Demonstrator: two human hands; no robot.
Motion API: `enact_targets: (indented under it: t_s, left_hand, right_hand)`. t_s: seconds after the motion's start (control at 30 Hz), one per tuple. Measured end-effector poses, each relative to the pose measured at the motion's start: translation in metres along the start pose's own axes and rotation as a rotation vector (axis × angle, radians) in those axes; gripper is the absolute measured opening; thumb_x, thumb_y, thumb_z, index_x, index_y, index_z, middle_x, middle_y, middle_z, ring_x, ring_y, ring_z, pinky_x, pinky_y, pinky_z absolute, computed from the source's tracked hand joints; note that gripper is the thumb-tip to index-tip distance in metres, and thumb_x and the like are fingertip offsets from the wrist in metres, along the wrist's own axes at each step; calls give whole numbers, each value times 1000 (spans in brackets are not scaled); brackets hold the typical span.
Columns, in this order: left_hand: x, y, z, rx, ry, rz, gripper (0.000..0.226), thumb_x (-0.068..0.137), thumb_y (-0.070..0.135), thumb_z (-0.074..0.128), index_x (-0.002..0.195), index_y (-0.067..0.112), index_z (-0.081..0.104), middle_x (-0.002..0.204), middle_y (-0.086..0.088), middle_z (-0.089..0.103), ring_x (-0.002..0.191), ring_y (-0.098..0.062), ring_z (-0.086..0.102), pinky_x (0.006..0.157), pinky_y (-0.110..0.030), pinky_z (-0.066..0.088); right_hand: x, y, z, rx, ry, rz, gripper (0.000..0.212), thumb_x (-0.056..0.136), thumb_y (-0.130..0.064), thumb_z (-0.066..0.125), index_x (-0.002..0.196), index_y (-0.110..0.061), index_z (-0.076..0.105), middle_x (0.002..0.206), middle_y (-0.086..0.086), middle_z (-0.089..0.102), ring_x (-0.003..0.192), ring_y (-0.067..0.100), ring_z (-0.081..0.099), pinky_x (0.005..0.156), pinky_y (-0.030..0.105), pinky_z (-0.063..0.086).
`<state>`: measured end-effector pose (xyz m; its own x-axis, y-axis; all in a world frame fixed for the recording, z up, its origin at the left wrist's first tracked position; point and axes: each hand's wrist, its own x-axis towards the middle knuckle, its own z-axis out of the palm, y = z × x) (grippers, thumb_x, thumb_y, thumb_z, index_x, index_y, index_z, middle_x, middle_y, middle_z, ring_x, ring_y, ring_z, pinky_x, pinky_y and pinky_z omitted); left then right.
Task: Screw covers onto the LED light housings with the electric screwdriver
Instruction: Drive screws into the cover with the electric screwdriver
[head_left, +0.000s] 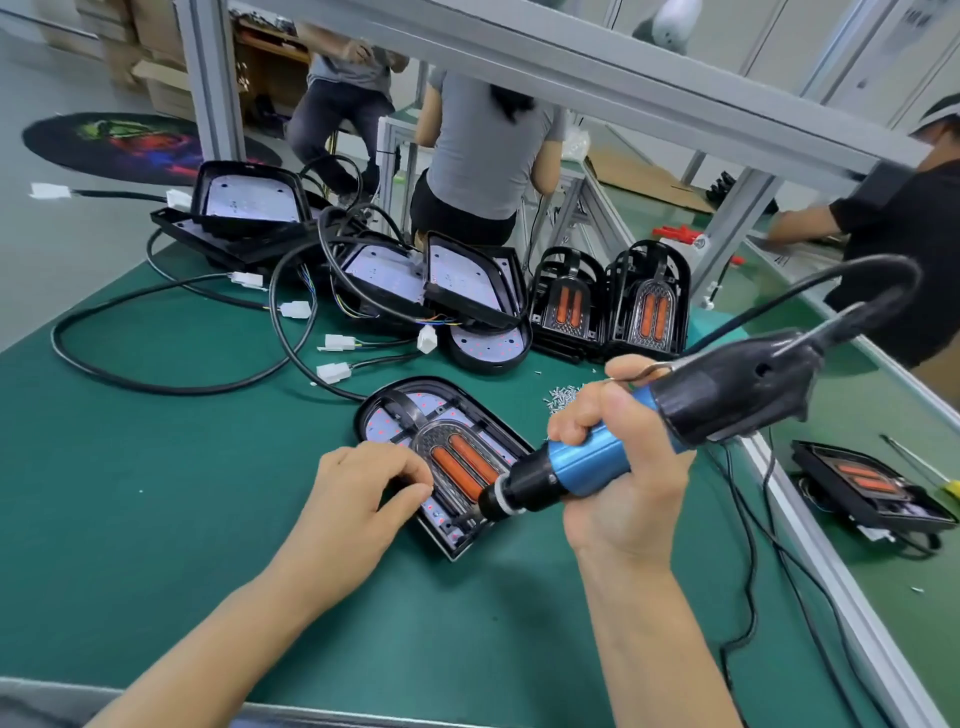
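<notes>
Right hand (623, 467) wrapped round blue electric screwdriver (587, 467), tool tilted, tip down at near corner of LED housing (447, 467) on green bench (156, 519). Cover (462, 457) with orange strips sits on housing. Left hand (363, 493) rests on housing's left edge, fingertips pinched together; whether holding screw, cannot tell. Loose screws (563, 397) in small pile just behind right hand. Uncovered housings (431, 291) and tangled black cables (171, 384) crowd far side; stacked covers (608, 306) stand right of them. Screwdriver cord (831, 280) arcs right.
</notes>
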<state>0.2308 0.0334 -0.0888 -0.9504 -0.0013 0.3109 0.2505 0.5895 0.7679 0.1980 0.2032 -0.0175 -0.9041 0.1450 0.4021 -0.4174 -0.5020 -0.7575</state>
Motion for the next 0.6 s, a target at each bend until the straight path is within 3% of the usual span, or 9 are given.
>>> enact_targets:
  t_s: [0.1,0.2,0.3,0.6]
  left_hand:
    - [-2,-2,3,-41,25,-28,22,88,11,64,77,29,60,82,22,62,89,4,51,83,-22,34]
    - [-4,-1,6,-72,27,-63,18,88,12,63,79,27,61,84,19,61,78,10,49,70,-8,32]
    - [-4,-1,8,-79,20,-74,17,88,12,63,80,26,62,87,16,61,72,14,48,68,-5,33]
    - [-3,-3,8,-70,11,-102,21,88,13,64,76,30,62,86,25,59,91,4,51,73,-4,33]
  right_hand:
    - [-1,6,2,-33,-37,0,15,65,-17,65,76,-27,64,54,1,46,44,16,46,54,26,41]
    - [0,7,5,-53,-47,12,14,64,-15,65,75,-23,61,64,9,43,44,19,45,52,27,41]
    - [1,6,8,-99,-98,8,12,66,-15,65,73,-22,58,61,5,45,45,20,45,53,28,41]
    - [3,3,12,-135,-201,11,11,70,-17,64,66,-26,61,54,-6,52,49,16,47,56,27,41]
